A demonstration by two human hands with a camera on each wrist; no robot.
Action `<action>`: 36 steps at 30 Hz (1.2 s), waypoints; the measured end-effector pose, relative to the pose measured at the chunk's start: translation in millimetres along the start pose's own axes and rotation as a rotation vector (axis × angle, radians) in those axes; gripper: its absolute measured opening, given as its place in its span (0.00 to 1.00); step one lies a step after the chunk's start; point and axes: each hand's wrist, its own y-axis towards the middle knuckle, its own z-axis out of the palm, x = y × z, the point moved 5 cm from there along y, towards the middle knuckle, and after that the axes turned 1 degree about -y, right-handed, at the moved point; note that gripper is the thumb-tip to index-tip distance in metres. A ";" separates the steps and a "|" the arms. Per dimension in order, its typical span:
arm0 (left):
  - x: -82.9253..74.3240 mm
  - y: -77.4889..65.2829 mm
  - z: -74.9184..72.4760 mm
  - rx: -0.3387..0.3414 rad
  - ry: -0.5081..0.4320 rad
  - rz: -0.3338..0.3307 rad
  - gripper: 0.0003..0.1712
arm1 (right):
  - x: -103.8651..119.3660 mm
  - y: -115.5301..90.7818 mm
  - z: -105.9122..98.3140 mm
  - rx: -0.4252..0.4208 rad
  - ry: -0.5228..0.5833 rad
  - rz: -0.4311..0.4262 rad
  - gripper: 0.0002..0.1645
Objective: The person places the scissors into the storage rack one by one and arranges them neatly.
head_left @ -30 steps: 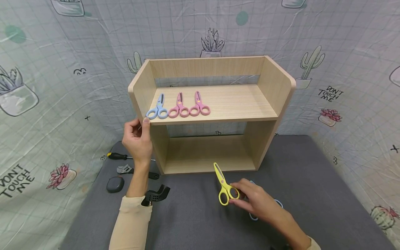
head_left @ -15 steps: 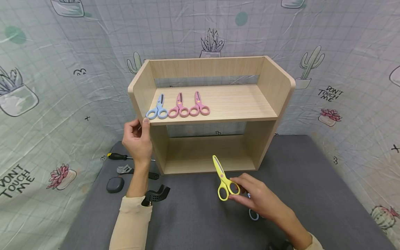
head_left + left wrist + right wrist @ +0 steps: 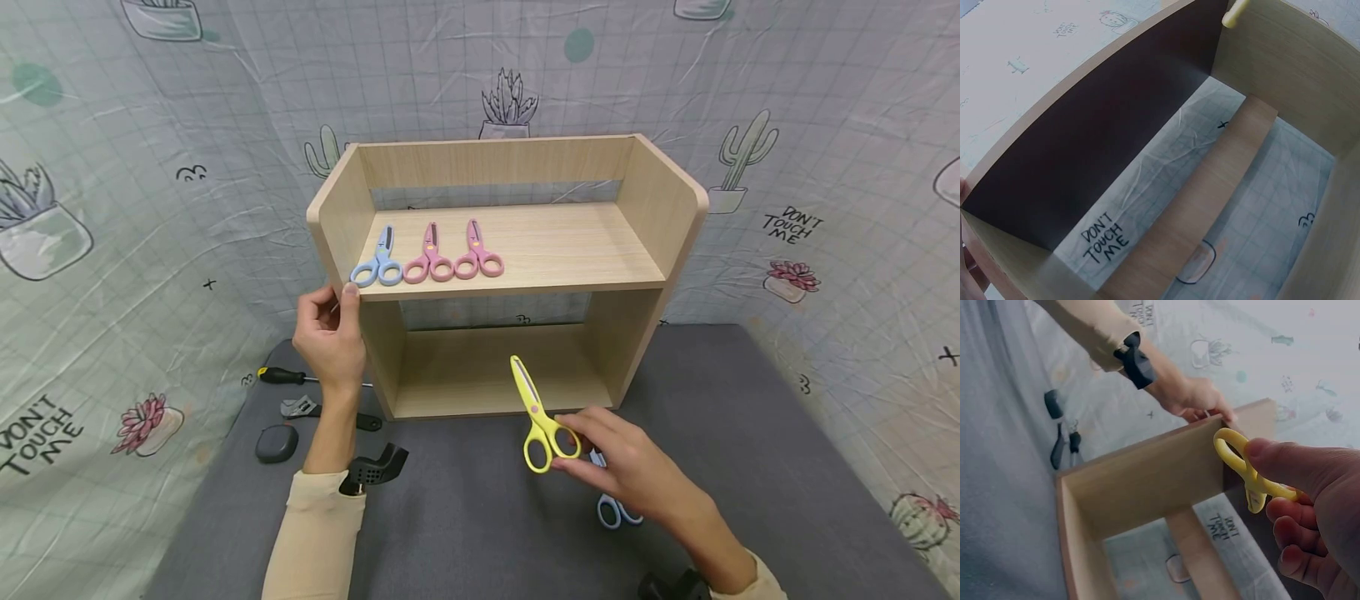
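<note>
Pinched by one handle loop, yellow scissors (image 3: 536,415) point up and away in my right hand (image 3: 630,467), in front of the lower compartment of a wooden two-tier shelf (image 3: 577,242). My left hand (image 3: 332,342) grips the shelf's left side, its thumb at the front corner of the upper board. On that board lie blue scissors (image 3: 383,250) and two pairs of pink scissors, one (image 3: 431,255) in the middle and another (image 3: 476,250) to the right. Another pair of blue scissors (image 3: 618,502) lies on the table, partly hidden by my right hand.
Left of the shelf lie a screwdriver (image 3: 281,375), an adjustable wrench (image 3: 302,407) and a dark rounded object (image 3: 276,443), on the grey table (image 3: 465,517). A cactus-print cloth (image 3: 247,108) hangs behind and at both sides.
My right hand has raised the yellow scissors up and toward the shelf, uncovering more of the blue scissors on the table. My left hand stays in place.
</note>
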 end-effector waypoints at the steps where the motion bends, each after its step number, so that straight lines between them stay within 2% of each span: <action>1: 0.2 0.2 -0.1 0.002 0.002 0.004 0.15 | 1.0 1.4 -1.5 -0.009 0.001 -0.008 0.24; 10: 1.3 1.0 0.1 -0.002 -0.016 0.002 0.14 | 10.1 14.0 -17.0 -0.113 -0.028 -0.088 0.26; 20: 1.2 0.3 -0.4 -0.002 0.001 0.009 0.14 | 11.9 28.9 -31.6 -0.137 -0.055 -0.111 0.28; 30: 2.3 0.5 -1.3 -0.007 0.016 0.006 0.14 | 5.1 47.5 -42.6 -0.152 -0.096 -0.085 0.30; 36: 2.4 0.1 -1.4 -0.001 0.017 0.008 0.15 | -4.7 58.5 -45.9 -0.123 -0.085 -0.030 0.31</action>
